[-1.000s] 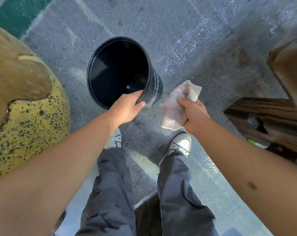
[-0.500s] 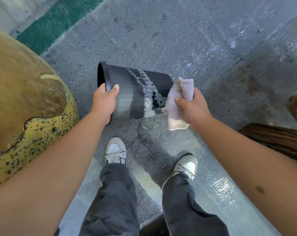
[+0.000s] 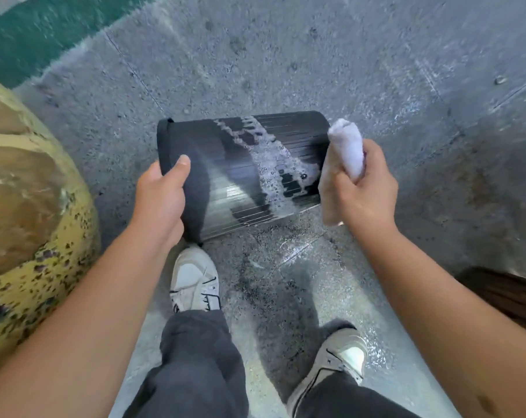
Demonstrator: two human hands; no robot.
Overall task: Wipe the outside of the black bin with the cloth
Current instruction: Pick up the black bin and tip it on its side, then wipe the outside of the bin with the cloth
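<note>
The black bin (image 3: 225, 164) is held on its side above the floor, rim to the left and base to the right. White soapy streaks run across its ribbed outer wall. My left hand (image 3: 160, 194) grips the rim end, thumb on the outside. My right hand (image 3: 365, 182) is closed around a bunched pale cloth (image 3: 343, 164), which touches the bin's base end.
A large yellow speckled rounded object (image 3: 29, 212) stands close on the left. Dark wooden slats (image 3: 508, 297) lie at the right edge. My two feet in white shoes (image 3: 193, 282) stand on the wet grey concrete floor (image 3: 285, 55) below the bin. A green strip is at top left.
The bin has been tipped from mouth-up onto its side and lifted closer. My right hand brought the cloth up against the base end. My left hand kept its hold on the rim.
</note>
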